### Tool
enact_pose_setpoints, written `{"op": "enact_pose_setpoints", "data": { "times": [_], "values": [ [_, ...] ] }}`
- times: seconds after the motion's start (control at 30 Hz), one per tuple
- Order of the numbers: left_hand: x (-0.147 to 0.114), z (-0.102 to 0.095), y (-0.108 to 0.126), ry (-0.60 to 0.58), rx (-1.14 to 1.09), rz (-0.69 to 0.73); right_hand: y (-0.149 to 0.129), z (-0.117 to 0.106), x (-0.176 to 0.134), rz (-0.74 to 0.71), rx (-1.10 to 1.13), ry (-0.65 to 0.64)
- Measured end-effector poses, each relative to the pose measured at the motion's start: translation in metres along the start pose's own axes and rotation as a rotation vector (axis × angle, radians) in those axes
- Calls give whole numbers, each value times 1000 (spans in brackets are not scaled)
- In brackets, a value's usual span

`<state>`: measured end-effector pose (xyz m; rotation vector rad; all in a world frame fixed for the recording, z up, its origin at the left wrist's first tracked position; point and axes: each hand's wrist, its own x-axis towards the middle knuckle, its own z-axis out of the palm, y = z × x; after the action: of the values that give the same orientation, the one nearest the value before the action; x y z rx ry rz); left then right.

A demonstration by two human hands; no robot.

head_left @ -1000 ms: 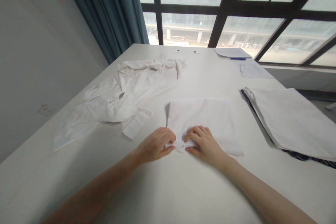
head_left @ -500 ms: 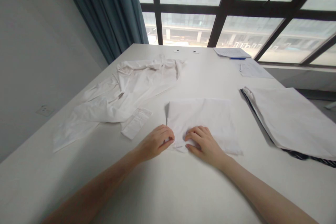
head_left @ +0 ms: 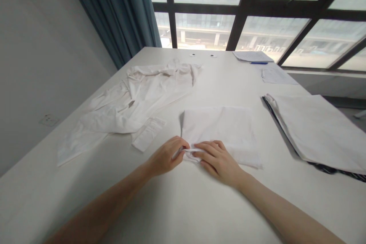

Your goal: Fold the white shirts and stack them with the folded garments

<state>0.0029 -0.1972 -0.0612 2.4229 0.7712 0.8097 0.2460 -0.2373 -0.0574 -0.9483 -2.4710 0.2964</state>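
In front of me a folded white cloth (head_left: 220, 126) lies flat on the white table, in a roughly rectangular shape. My left hand (head_left: 170, 155) is closed in a pinch around its near left corner. Beside it, my right hand (head_left: 219, 160) grips the near edge, with the fingers bent over a small raised fold of the same cloth. The fold runs between both hands, and the fingertips partly cover it. A crumpled white shirt-like garment (head_left: 160, 87) is spread to the left, its cuff (head_left: 148, 134) close to my left hand.
A stack of folded white fabric (head_left: 320, 133) with a dark striped layer beneath lies at the right. Papers (head_left: 253, 56) and a blue pen (head_left: 259, 63) are at the far right of the table (head_left: 183, 213). Behind stand a window and a blue curtain (head_left: 114, 11).
My right hand has shifted slightly left, closer to my left hand, and its fingers have come onto the near edge. A narrow fold now shows raised between the two hands.
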Motion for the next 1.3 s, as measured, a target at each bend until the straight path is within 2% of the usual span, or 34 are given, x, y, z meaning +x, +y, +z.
{"op": "enact_pose_setpoints", "data": {
  "times": [0.37,0.47,0.6,0.7,0.83,0.97,1.1,1.2,1.3],
  "values": [
    [3,-1,1,-49,16,76,0,-5,2,-88,93,3],
    [3,-1,1,-63,31,74,1,-4,1,-47,134,75],
    [2,0,0,-73,69,47,4,-3,-1,50,26,142],
    [2,1,0,-100,116,60,6,-4,-2,64,-11,152],
    [2,-1,2,-151,179,119,6,-5,-1,37,54,128],
    [2,-3,4,-166,207,161,7,-2,0,82,132,132],
    [2,-3,5,-182,199,154,11,-6,4,197,294,79],
    [2,-3,5,-175,198,144,13,-21,6,259,394,-25],
    [2,-3,6,-171,223,154,15,-38,1,303,250,-151]
  ]
}}
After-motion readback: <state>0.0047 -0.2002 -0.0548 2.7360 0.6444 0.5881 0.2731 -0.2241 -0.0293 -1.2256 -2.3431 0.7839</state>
